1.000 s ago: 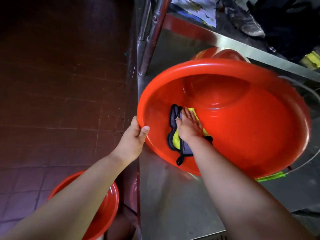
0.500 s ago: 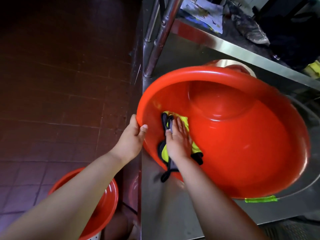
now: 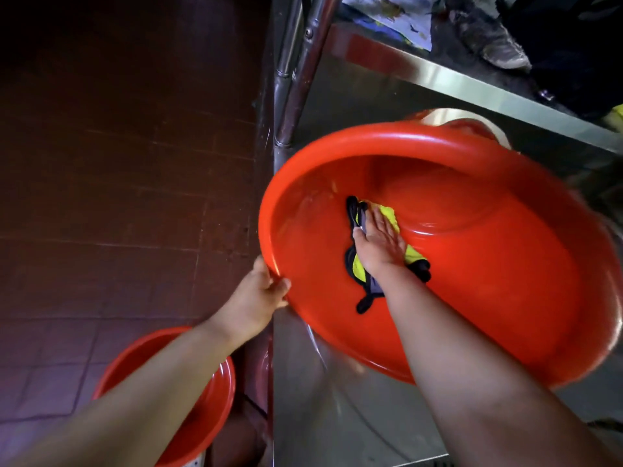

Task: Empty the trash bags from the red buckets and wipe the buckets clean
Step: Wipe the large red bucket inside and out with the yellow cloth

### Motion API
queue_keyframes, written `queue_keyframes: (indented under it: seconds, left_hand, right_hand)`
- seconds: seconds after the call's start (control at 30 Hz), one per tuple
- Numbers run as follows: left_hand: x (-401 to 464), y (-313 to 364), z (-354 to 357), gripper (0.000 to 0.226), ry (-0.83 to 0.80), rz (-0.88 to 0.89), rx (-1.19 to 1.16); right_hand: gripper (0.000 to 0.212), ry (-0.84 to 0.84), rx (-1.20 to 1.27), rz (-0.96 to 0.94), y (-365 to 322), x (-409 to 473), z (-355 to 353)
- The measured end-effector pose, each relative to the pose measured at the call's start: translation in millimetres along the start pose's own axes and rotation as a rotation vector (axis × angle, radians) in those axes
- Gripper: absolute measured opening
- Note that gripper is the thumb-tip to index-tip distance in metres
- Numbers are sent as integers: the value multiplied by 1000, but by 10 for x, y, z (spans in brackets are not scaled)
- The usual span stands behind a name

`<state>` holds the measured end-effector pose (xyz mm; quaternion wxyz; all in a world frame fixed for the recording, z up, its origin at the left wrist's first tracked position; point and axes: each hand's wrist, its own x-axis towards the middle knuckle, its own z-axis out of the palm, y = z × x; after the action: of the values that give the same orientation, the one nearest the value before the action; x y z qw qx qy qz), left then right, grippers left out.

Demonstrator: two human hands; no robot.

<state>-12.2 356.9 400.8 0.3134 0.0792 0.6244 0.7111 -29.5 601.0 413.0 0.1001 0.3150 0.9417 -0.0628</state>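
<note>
A large red bucket (image 3: 472,281) is tilted toward me on the steel table, its inside facing the camera. My left hand (image 3: 259,294) grips its rim at the lower left, thumb over the edge. My right hand (image 3: 381,244) lies flat inside the bucket, fingers straight, pressing a yellow and dark blue cloth (image 3: 387,217) against the left inner wall. Part of the cloth is hidden under the palm. A second red bucket (image 3: 209,409) stands on the floor at the lower left, partly behind my left forearm.
The steel table (image 3: 337,416) carries the tilted bucket. A steel shelf (image 3: 472,85) above holds papers, a shoe and dark items. Metal posts (image 3: 296,62) rise at the table's left corner. Another red basin (image 3: 472,124) peeks behind the bucket. Dark brown tiled floor (image 3: 118,197) lies left.
My right hand has slid the cloth along the bucket's left inner wall, first down toward the rim, then back up toward the bottom. The left hand kept its grip on the rim.
</note>
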Motion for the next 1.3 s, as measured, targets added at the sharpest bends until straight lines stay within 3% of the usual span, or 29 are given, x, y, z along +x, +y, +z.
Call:
queue_keyframes:
  seconds: [0.1, 0.23, 0.4, 0.5, 0.73, 0.87, 0.97, 1.07, 1.17, 1.3]
  left_hand:
    - [-75, -109, 115, 37, 5, 35, -29]
    - [-183, -107, 204, 34, 83, 137, 134]
    - [-201, -26, 242, 30, 223, 111, 223]
    - [-258, 59, 161, 33, 209, 152, 278]
    - [-250, 365, -81, 12, 167, 266, 385]
    - [-282, 584, -248, 24, 137, 392, 490]
    - [-279, 634, -245, 20, 124, 420, 524]
    - [-255, 501, -221, 17, 148, 392, 438]
    - [-245, 239, -184, 19, 91, 208, 299]
    - [-296, 0, -113, 25, 41, 105, 196]
  right_hand:
    - [57, 85, 84, 8, -108, -270, 73]
    - [57, 194, 216, 42, -352, -871, 232]
    - [58, 179, 218, -16, -575, -1338, 319]
    - [59, 167, 286, -42, -636, -1423, 351]
    - [54, 157, 304, -156, -476, -923, 244]
    - [56, 125, 183, -179, -244, -482, 173]
    - [58, 106, 105, -131, -74, -198, 111]
    - [61, 113, 29, -115, -3, -43, 118]
    - [61, 99, -2, -102, -56, -30, 106]
    - [60, 71, 94, -28, -218, -223, 93]
